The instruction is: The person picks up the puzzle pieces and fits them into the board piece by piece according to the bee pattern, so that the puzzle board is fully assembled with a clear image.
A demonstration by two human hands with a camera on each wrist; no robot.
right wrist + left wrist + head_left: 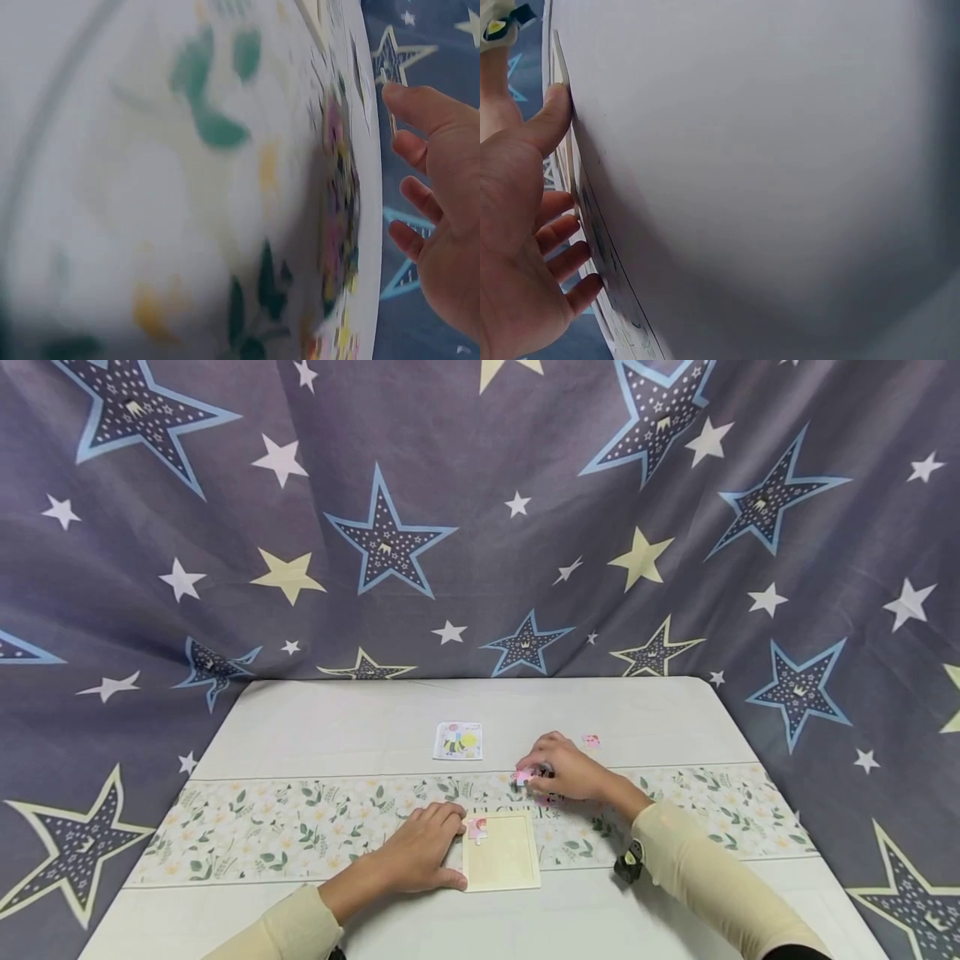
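A pale wooden puzzle tray (501, 860) lies on the table, with one pink jigsaw piece (477, 830) in its upper left corner. My left hand (427, 852) rests along the tray's left edge, its thumb at the lower corner and its fingers loosely bent; the left wrist view shows the thumb touching the tray's edge (561, 56). Beyond the tray, my right hand (564, 767) pinches a pink and pale jigsaw piece (523, 776) between thumb and forefinger, raised above the table in the right wrist view. Colourful jigsaw pieces (337, 210) lie below, mostly hidden by the hand in the head view.
A square picture card with a bee (458, 741) lies farther back. Another pink piece (591, 741) is on the white cloth beyond my right hand. A flower-printed strip (300, 827) crosses the table (360, 718). A star-patterned curtain (480, 527) hangs behind.
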